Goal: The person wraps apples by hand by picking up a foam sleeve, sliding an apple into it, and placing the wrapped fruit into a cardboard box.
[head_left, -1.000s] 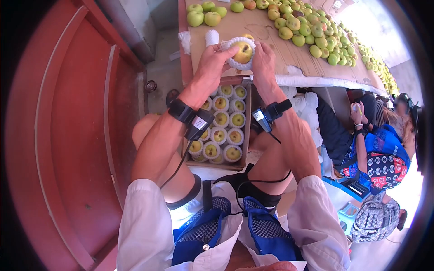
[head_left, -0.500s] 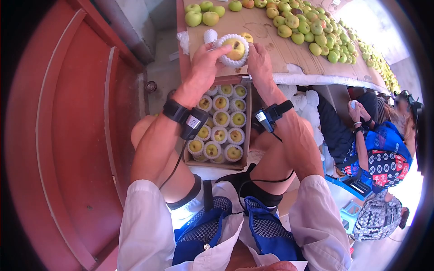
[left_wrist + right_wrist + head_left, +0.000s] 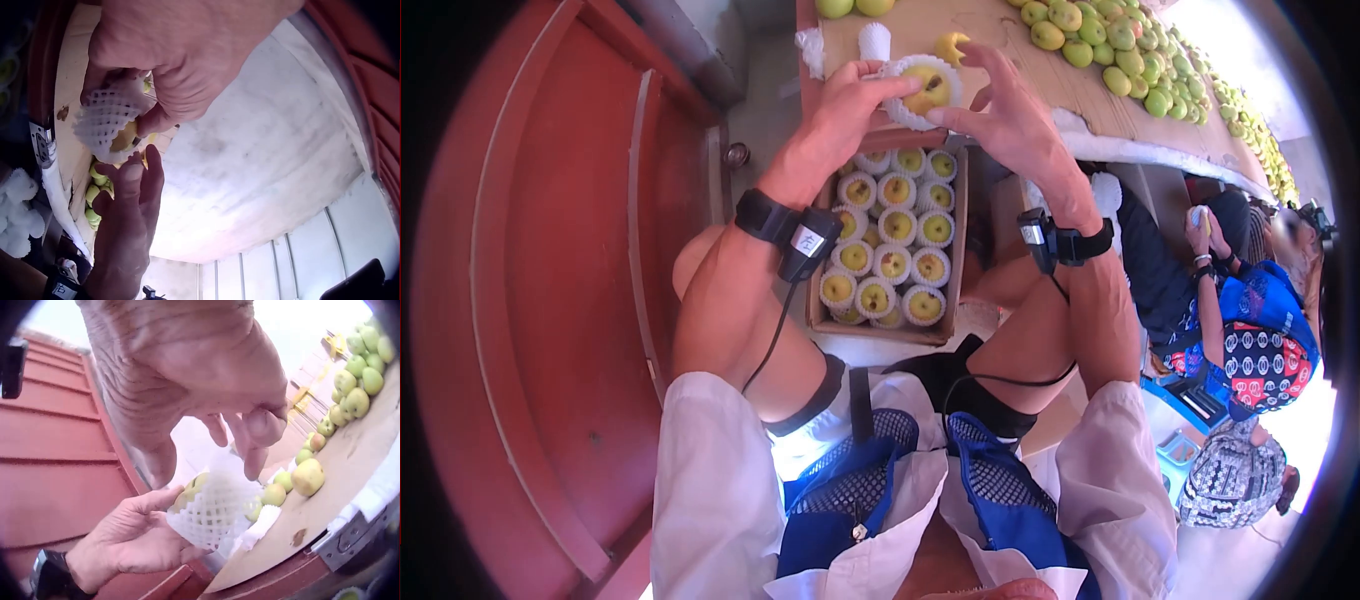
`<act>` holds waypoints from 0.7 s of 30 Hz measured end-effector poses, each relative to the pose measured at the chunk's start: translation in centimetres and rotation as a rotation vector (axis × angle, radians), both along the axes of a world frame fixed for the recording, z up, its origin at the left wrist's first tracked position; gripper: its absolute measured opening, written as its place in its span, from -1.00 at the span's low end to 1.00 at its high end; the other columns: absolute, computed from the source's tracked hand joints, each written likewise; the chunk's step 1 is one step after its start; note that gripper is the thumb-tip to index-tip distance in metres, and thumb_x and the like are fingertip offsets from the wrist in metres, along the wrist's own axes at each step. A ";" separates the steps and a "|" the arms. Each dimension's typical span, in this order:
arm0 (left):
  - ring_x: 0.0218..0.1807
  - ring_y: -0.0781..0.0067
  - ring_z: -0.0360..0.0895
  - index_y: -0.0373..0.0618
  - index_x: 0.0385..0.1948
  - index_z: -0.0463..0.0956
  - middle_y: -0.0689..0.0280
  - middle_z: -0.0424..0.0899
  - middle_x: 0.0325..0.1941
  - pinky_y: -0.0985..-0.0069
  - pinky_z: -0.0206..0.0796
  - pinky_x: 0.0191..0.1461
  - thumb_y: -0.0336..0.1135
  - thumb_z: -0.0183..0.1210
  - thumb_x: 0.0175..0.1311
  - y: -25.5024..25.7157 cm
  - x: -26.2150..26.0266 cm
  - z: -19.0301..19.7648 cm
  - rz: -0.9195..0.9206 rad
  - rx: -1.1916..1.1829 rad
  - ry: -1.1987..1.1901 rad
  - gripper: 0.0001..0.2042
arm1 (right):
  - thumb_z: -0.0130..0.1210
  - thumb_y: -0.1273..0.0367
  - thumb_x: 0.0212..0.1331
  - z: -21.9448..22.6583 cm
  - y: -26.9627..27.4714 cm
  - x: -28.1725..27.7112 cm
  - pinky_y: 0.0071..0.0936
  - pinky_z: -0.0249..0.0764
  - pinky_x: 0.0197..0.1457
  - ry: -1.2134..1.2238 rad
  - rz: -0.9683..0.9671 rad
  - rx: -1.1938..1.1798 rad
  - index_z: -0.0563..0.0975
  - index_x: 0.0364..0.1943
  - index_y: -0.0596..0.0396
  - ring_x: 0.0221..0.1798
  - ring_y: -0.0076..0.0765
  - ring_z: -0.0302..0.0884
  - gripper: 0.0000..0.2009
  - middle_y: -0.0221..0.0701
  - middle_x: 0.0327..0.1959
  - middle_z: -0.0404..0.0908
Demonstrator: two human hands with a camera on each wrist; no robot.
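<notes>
A yellow-green apple (image 3: 926, 90) with a dark hollow at one end sits in a white foam net (image 3: 103, 122) above the table's near edge. My left hand (image 3: 840, 112) grips it from the left, thumb over the apple's face. My right hand (image 3: 1015, 125) stands to its right with fingers spread and bent, the thumb tip right at the net's lower edge. The right wrist view shows the net (image 3: 215, 515) around the apple's side, below the right fingers. On the cardboard just behind lies a loose yellow apple (image 3: 949, 47), next to an unused foam net (image 3: 874, 42).
Between the knees is a cardboard box (image 3: 961, 215) of net-wrapped apples. A heap of loose apples (image 3: 1135, 45) covers the table's right side. White foam nets (image 3: 19, 209) are piled below the table's edge. Another person (image 3: 1250, 300) sits at the right; a red door (image 3: 550, 300) stands left.
My right hand has drawn back from the apple and spread its fingers. The left hand still holds the netted apple. The head view has shifted, so the box and table appear higher.
</notes>
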State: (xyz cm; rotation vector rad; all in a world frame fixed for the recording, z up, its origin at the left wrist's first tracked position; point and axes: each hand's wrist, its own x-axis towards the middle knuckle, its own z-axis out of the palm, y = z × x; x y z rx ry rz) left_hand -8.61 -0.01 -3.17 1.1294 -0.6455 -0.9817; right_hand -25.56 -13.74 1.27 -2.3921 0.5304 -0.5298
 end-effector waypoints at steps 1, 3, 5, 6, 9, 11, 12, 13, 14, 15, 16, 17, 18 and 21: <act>0.17 0.29 0.61 -0.33 0.19 0.37 0.14 0.59 0.16 0.29 0.46 0.25 -0.25 0.30 0.31 0.2 -0.2 0.3 -0.036 0.020 0.024 -0.50 | 0.42 0.06 0.04 0.2 0.7 -0.1 -0.18 0.57 0.11 0.025 0.010 -0.105 0.36 0.36 0.12 0.09 -0.04 0.64 -0.19 -0.11 0.28 0.51; 0.16 0.29 0.64 -0.33 0.17 0.38 0.10 0.62 0.15 0.38 0.46 0.18 -0.28 0.22 0.39 1.0 -1.3 0.7 -0.042 0.093 0.011 -0.57 | 0.42 0.13 0.04 -0.7 1.7 -0.5 -0.19 0.53 0.17 0.019 0.046 -0.281 0.38 0.36 -0.04 0.09 0.00 0.61 -0.25 -0.12 0.27 0.50; 0.06 0.29 0.69 -0.33 0.13 0.40 0.11 0.66 0.07 0.40 0.54 0.07 -0.30 0.24 0.35 0.2 -0.5 -1.2 -0.080 0.056 -0.049 -0.59 | 0.42 0.21 0.06 -1.0 2.7 -0.6 -0.16 0.57 0.06 0.052 0.077 -0.359 0.35 0.34 0.09 0.03 0.08 0.63 -0.26 -0.05 0.14 0.53; 0.02 0.29 0.71 -0.33 0.11 0.41 0.11 0.68 0.03 0.41 0.59 0.02 -0.32 0.26 0.32 0.1 -0.4 -2.5 -0.099 0.043 -0.074 -0.60 | 0.42 0.26 0.07 -0.8 3.2 -0.7 -0.14 0.59 0.01 0.072 0.095 -0.391 0.33 0.33 0.16 0.00 0.12 0.64 -0.27 -0.02 0.08 0.55; -0.22 0.60 0.51 -0.17 0.12 0.35 0.39 0.57 -0.17 0.58 0.35 -0.21 -0.24 0.21 0.33 1.4 -1.5 -0.8 -0.099 0.119 -0.081 -0.59 | 0.45 0.26 -0.05 -0.6 4.6 -1.2 0.03 0.55 0.08 0.247 0.090 -0.293 0.25 0.41 0.04 0.11 0.30 0.56 -0.13 0.04 0.21 0.44; -0.22 0.63 0.49 -0.18 0.13 0.35 0.40 0.57 -0.15 0.64 0.30 -0.24 -0.28 0.21 0.29 1.4 -1.2 -2.4 -0.140 0.109 -0.106 -0.58 | 0.40 0.31 -0.01 -0.7 5.9 -1.2 0.02 0.55 0.07 0.324 0.018 -0.256 0.29 0.37 0.01 0.09 0.29 0.57 -0.22 0.00 0.13 0.48; -0.23 0.64 0.48 -0.17 0.12 0.36 0.40 0.56 -0.16 0.65 0.29 -0.26 -0.28 0.21 0.29 1.3 -1.0 -2.9 -0.150 0.122 -0.117 -0.59 | 0.38 0.31 0.00 -0.9 6.1 -1.2 0.02 0.56 0.07 0.301 0.021 -0.254 0.31 0.35 0.00 0.08 0.29 0.57 -0.24 0.00 0.12 0.49; -0.24 0.64 0.47 -0.17 0.11 0.37 0.41 0.56 -0.17 0.65 0.27 -0.27 -0.28 0.21 0.29 1.5 -0.9 -3.1 -0.161 0.133 -0.127 -0.60 | 0.37 0.32 0.01 -1.5 6.4 -1.3 0.03 0.56 0.07 0.280 0.023 -0.253 0.32 0.34 -0.01 0.07 0.30 0.58 -0.27 0.00 0.11 0.50; -0.25 0.65 0.46 -0.17 0.10 0.38 0.41 0.56 -0.17 0.66 0.25 -0.29 -0.28 0.21 0.29 1.8 -0.9 -3.4 -0.172 0.142 -0.138 -0.61 | 0.36 0.32 0.01 -1.9 6.7 -1.4 0.03 0.56 0.06 0.257 0.024 -0.253 0.34 0.32 -0.01 0.06 0.31 0.58 -0.29 -0.01 0.09 0.50; -0.27 0.65 0.44 -0.15 0.05 0.42 0.40 0.57 -0.16 0.64 0.22 -0.31 -0.26 0.22 0.30 1.7 -0.9 -3.5 -0.188 0.179 -0.175 -0.65 | 0.36 0.32 0.02 -2.1 7.2 -1.4 0.04 0.55 0.05 0.266 -0.001 -0.220 0.37 0.28 -0.02 0.03 0.33 0.58 -0.33 -0.02 0.08 0.51; -0.25 0.65 0.45 -0.16 0.04 0.43 0.39 0.57 -0.16 0.65 0.23 -0.30 -0.24 0.23 0.29 1.8 -0.9 -3.4 -0.206 0.186 -0.190 -0.65 | 0.35 0.32 0.02 -2.5 7.4 -1.4 0.04 0.55 0.05 0.260 -0.011 -0.221 0.37 0.28 -0.01 0.03 0.33 0.58 -0.34 -0.02 0.08 0.51; -0.24 0.65 0.46 -0.16 0.03 0.44 0.39 0.58 -0.15 0.65 0.24 -0.29 -0.23 0.25 0.29 2.0 -1.0 -3.4 -0.225 0.196 -0.203 -0.65 | 0.35 0.31 0.03 -3.1 7.5 -1.4 0.04 0.55 0.05 0.255 -0.021 -0.220 0.37 0.28 -0.01 0.03 0.33 0.58 -0.35 -0.03 0.09 0.51; -0.22 0.64 0.47 -0.16 0.02 0.45 0.38 0.58 -0.14 0.65 0.25 -0.28 -0.22 0.27 0.29 2.2 -0.9 -3.4 -0.246 0.202 -0.219 -0.65 | 0.34 0.31 0.04 -3.6 7.6 -1.4 0.04 0.55 0.05 0.248 -0.034 -0.222 0.38 0.27 -0.01 0.03 0.33 0.58 -0.36 -0.03 0.09 0.51; -0.18 0.60 0.51 -0.17 0.02 0.47 0.37 0.60 -0.13 0.61 0.32 -0.22 -0.17 0.32 0.28 3.6 -1.0 -2.4 -0.292 0.230 -0.240 -0.60 | 0.35 0.27 0.05 -4.3 8.6 -1.9 0.03 0.54 0.07 0.262 -0.054 -0.204 0.39 0.29 -0.03 0.06 0.28 0.59 -0.35 -0.05 0.10 0.52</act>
